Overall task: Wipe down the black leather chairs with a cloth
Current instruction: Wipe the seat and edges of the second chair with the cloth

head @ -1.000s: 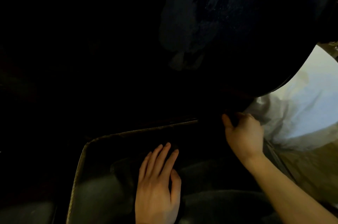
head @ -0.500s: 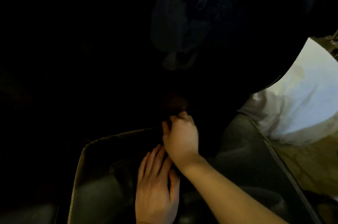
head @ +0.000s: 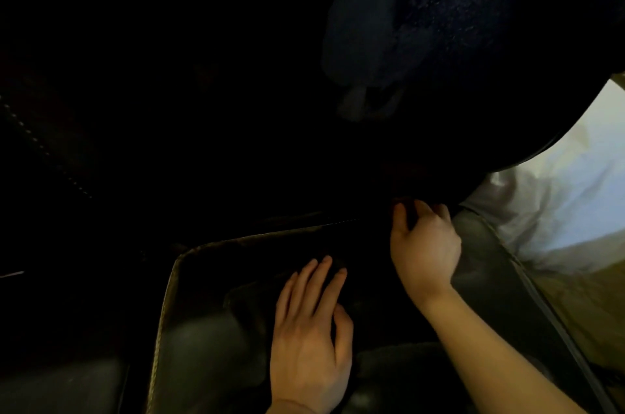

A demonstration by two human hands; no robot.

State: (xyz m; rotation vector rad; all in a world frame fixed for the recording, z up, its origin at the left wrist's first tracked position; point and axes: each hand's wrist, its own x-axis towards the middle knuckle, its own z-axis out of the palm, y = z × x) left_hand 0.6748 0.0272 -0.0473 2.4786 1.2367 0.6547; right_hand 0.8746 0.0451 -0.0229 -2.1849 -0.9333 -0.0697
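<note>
The black leather chair's seat cushion (head: 209, 339), edged with pale piping, fills the lower part of the dim view. Its backrest (head: 439, 24) rises dark above, with a faint smeared sheen. My left hand (head: 309, 339) lies flat on the seat, fingers straight and pointing away from me. My right hand (head: 426, 244) reaches into the crease where seat meets backrest, its fingers curled round a dark cloth (head: 406, 202) that barely shows in the shadow.
A white fabric surface (head: 558, 197) lies bright beyond the chair's right side, with tan flooring (head: 592, 305) below it. Another dark cushion (head: 61, 386) sits at the lower left. Everything to the left is in deep shadow.
My right hand slid left along the crease to the seat's middle, then back toward the right. My left hand stayed flat on the seat.
</note>
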